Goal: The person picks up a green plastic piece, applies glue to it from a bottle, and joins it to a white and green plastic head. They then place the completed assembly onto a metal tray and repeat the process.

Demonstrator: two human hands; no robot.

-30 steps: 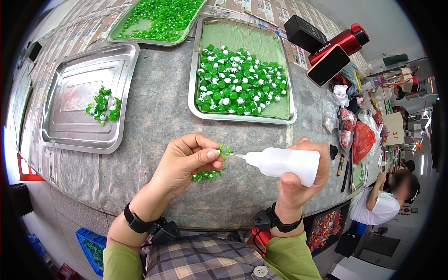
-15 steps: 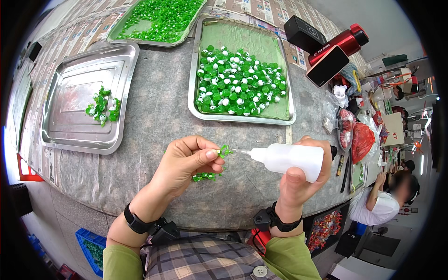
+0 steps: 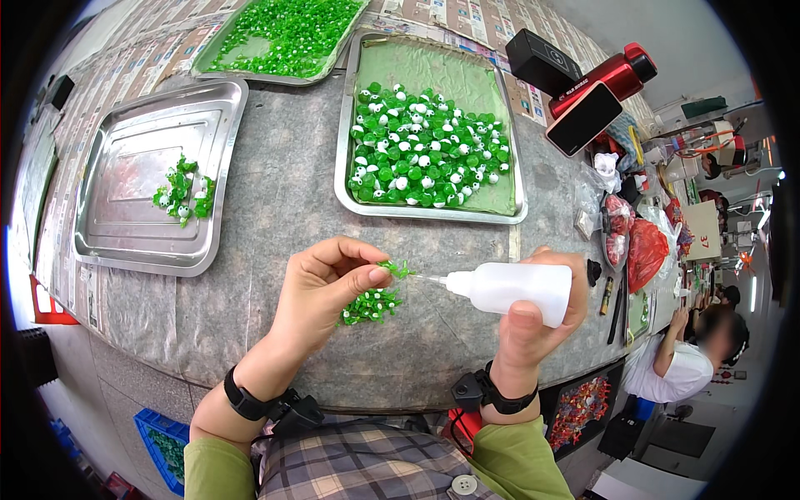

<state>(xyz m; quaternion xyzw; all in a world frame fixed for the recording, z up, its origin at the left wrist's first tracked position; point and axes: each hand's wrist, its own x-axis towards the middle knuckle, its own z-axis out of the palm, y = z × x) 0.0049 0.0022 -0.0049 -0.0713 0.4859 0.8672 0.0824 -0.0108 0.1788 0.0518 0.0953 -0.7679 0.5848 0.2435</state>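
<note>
Between thumb and forefinger, my left hand (image 3: 321, 287) pinches a small green plastic piece (image 3: 398, 268). My right hand (image 3: 546, 304) is wrapped round a white squeeze bottle (image 3: 521, 287), held on its side. Its thin needle tip (image 3: 427, 277) points left and meets, or nearly meets, the green piece. Below the left fingertips lies a small pile of green and white pieces (image 3: 371, 307) on the grey table cover. A metal tray at far left (image 3: 104, 212) bears a cluster of green figures with white eyes (image 3: 179, 192).
A lined tray (image 3: 348, 196) of green and white balls stands beyond my hands; another tray (image 3: 218, 42) of green pieces lies farther left. At right are a black box (image 3: 542, 60), red flask (image 3: 608, 77), phone (image 3: 583, 118) and red bag (image 3: 646, 254). A person in white (image 3: 675, 362) sits at far right.
My left hand has shifted slightly left with the green piece, uncovering more of the pile below. The bottle has moved slightly left too, its tip still by the piece.
</note>
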